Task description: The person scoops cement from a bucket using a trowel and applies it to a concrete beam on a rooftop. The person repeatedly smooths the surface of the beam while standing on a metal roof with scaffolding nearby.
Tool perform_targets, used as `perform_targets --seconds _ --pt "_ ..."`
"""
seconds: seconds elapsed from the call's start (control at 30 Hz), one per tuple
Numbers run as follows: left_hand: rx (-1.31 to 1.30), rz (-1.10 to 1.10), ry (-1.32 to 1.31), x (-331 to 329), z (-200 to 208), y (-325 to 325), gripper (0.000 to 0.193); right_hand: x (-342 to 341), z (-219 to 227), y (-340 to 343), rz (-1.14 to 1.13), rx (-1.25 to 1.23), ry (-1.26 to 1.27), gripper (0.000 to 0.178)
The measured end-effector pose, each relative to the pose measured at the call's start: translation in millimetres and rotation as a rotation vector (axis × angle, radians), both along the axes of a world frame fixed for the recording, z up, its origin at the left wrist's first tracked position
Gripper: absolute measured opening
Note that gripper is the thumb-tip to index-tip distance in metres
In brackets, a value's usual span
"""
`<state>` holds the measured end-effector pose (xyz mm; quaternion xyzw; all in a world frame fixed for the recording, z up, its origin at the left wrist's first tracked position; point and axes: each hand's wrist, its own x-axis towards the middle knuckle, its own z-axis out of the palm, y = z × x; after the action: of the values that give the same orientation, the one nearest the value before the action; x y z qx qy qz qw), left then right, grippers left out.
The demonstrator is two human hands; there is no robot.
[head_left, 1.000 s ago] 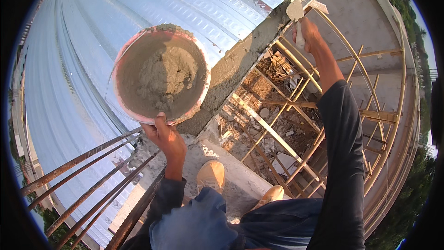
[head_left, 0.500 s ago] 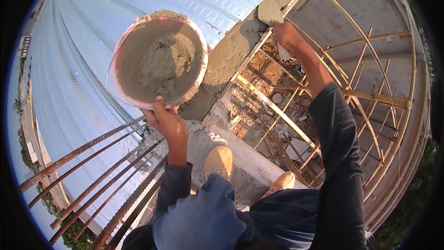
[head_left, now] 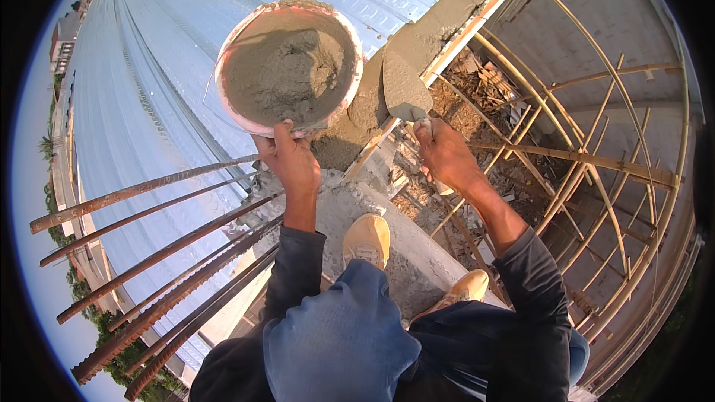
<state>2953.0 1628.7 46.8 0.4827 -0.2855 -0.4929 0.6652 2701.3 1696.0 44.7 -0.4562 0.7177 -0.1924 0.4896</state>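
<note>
Left hand [head_left: 294,167] clamped on bucket [head_left: 230,109] beside strip [head_left: 424,39]; ample mortar [head_left: 298,78] inside, unspread. Right hand [head_left: 449,155] wrapped round trowel [head_left: 404,88] handle, blade at strip. Strip laid along roof [head_left: 179,59] edge: near end rough, middle smoother, far end too small to judge.

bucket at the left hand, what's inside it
Inside the bucket is what looks like wet greyish mortar, heaped near the middle and partly in sunlight. It covers the bottom, so its depth and anything buried cannot be seen.
</note>
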Motion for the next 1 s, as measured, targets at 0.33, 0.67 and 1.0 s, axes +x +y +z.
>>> perform_targets --seconds 0.33,0.67,1.0 --pt "-0.16 -0.078 -0.486 -6 -8 27 0.05 -35 127 -29 0.395 -0.591 0.74 0.029" --pt "-0.179 -0.207 -0.577 2 -17 22 0.034 35 92 -78 0.867 -0.525 0.926 0.025" --pt "-0.243 -0.236 -0.696 0 -16 37 0.025 23 85 -50 0.643 -0.433 0.372 0.03"
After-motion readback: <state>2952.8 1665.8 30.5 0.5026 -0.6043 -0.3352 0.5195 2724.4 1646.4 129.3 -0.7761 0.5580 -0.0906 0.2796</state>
